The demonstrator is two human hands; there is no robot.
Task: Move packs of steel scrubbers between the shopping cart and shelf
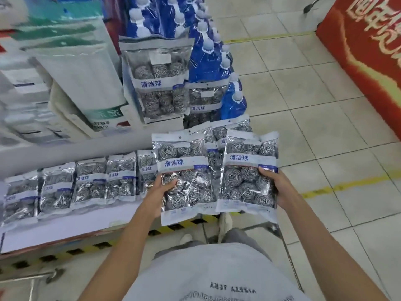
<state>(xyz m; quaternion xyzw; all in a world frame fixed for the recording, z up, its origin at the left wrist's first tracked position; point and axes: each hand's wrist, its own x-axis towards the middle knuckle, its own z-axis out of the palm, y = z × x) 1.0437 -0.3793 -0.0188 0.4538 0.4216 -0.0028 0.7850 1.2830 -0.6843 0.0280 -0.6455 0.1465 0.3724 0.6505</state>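
Note:
My left hand (pixel 159 193) grips one clear pack of steel scrubbers (pixel 186 183) by its lower left edge. My right hand (pixel 275 185) grips a second pack (pixel 243 181) by its right edge. Both packs are held upright side by side, above the low white shelf (pixel 65 231). Several more packs (pixel 91 181) lie flat in a row on that shelf to the left. More packs (pixel 227 135) are piled behind the held ones. A display box of packs (pixel 158 83) stands upright further back. A cart's metal rail (pixel 32 276) shows at the bottom left.
Blue refill pouches with white caps (pixel 208 53) stand in a row behind the display box. White cartons (pixel 82 83) fill the shelf at left. A red banner (pixel 368 51) stands at the right on the tiled floor (pixel 314 127). Yellow-black tape edges the shelf base.

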